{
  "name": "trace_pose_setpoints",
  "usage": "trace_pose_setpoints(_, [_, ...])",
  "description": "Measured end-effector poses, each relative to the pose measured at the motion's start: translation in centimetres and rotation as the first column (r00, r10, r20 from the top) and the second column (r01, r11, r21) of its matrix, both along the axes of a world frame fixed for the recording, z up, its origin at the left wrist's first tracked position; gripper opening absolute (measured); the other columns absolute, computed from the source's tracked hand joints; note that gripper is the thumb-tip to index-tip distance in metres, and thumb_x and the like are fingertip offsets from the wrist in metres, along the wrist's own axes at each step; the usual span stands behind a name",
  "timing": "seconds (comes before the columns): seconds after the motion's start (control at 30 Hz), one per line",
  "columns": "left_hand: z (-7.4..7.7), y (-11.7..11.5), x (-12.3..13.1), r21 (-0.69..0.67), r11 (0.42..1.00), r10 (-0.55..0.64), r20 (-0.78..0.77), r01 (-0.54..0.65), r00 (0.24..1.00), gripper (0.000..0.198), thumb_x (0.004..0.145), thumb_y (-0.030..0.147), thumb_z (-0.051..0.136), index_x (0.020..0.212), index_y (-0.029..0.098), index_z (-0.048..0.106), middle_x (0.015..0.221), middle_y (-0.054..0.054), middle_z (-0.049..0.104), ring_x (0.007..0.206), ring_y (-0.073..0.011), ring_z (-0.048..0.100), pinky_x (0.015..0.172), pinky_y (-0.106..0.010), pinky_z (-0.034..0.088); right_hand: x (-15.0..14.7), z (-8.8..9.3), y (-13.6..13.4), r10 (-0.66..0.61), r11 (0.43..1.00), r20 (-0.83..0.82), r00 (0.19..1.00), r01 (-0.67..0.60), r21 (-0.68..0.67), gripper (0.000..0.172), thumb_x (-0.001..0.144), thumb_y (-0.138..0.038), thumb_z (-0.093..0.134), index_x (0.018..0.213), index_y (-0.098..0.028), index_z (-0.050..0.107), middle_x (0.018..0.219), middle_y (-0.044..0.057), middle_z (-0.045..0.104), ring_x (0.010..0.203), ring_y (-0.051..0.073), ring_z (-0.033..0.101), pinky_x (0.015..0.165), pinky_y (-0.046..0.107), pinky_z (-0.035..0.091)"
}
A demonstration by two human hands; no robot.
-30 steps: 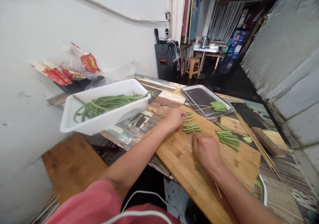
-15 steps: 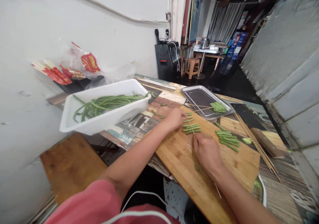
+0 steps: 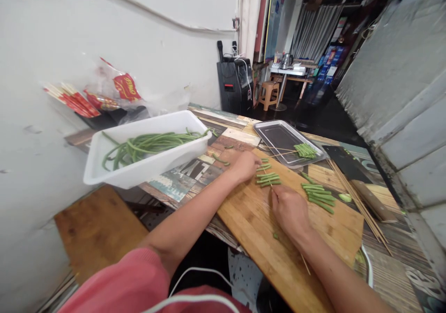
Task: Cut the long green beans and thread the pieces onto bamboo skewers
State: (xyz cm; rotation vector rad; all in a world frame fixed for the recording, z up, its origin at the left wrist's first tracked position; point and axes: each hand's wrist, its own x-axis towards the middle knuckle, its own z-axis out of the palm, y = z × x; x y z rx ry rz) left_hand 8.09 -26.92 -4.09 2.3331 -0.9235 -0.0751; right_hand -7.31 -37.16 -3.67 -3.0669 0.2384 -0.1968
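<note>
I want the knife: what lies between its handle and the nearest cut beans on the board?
The head view shows a pale green piece and thin wooden sticks between the cut beans and the knife handle.

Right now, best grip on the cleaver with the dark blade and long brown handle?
I'd take the middle of the brown handle, from the near right: it slants that way, away from the dark blade, while thin wooden skewers run along its left side.

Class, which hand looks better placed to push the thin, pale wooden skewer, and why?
Likely the right hand: it pinches the wooden skewer just nearside of the short, cut green bean pieces, while the left hand is beside the farther pieces.
</note>
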Motion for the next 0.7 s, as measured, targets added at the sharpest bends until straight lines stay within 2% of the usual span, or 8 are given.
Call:
trace_pose_setpoints(0.2, [-0.2, 0.1, 0.3, 0.002, 1.0, -0.031, 0.017, 0.031, 0.999, 0.021, 0.073, 0.007, 0.056, 0.079, 0.015, 0.074, 0.081, -0.004, 0.072, 0.08, -0.0171, 0.063, 0.077, -0.026, 0.047, 0.4, 0.4, 0.2, -0.022, 1.0, -0.047, 0.999, 0.021, -0.02, 0.027, 0.088, -0.013, 0.038, 0.083, -0.015, 0.064, 0.084, 0.008, 0.069, 0.075, 0.017, 0.063, 0.061, 0.026, 0.032])
trace_pose_setpoints(0.4, [0.1, 0.2, 0.6, 0.032, 0.998, -0.057, -0.006, 0.057, 0.998, 0.026, 0.072, 0.006, 0.054, 0.085, 0.014, 0.075, 0.09, -0.007, 0.073, 0.087, -0.0188, 0.064, 0.08, -0.026, 0.048, 1.0, 0.6, 0.5, -0.026, 0.999, -0.062, 0.998, 0.023, -0.048, 0.029, 0.088, -0.014, 0.037, 0.083, -0.015, 0.065, 0.082, 0.009, 0.069, 0.073, 0.018, 0.063, 0.06, 0.027, 0.033])
trace_pose_setpoints(0.7, [0.0, 0.2, 0.9, 0.066, 0.992, -0.107, 0.055, 0.104, 0.993, 0.028, 0.069, 0.004, 0.052, 0.082, 0.016, 0.075, 0.087, -0.004, 0.074, 0.084, -0.017, 0.064, 0.081, -0.025, 0.047, 2.0, 0.9, 0.7, -0.03, 0.999, -0.106, 0.994, 0.028, -0.027, 0.028, 0.082, -0.008, 0.038, 0.087, -0.012, 0.066, 0.086, 0.012, 0.069, 0.076, 0.019, 0.064, 0.06, 0.027, 0.036])
